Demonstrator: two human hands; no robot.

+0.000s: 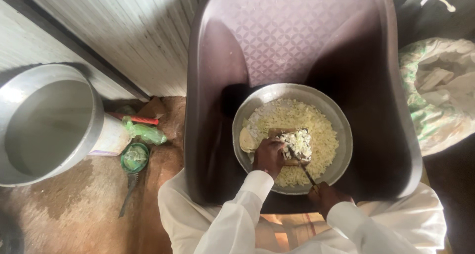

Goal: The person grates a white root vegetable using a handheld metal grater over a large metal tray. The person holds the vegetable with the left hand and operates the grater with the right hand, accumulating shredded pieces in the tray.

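A round metal bowl [341,150] sits on the seat of a dark brown plastic chair [217,110]. It is filled with small pale yellow and white chopped pieces [321,135]. A small wooden board [278,132] lies across the pile with a heap of white chopped bits on it. My left hand [268,156] presses down on the board's near edge beside that heap. My right hand [324,193] grips the handle of a knife [303,166], whose blade points up into the white heap. Both arms wear white sleeves.
A large metal pot [47,123] stands on the floor at left, by a corrugated wall. Near it lie a green plastic bag [146,132], a red stick and a green round lid [134,157]. A patterned sack [438,90] stands at right.
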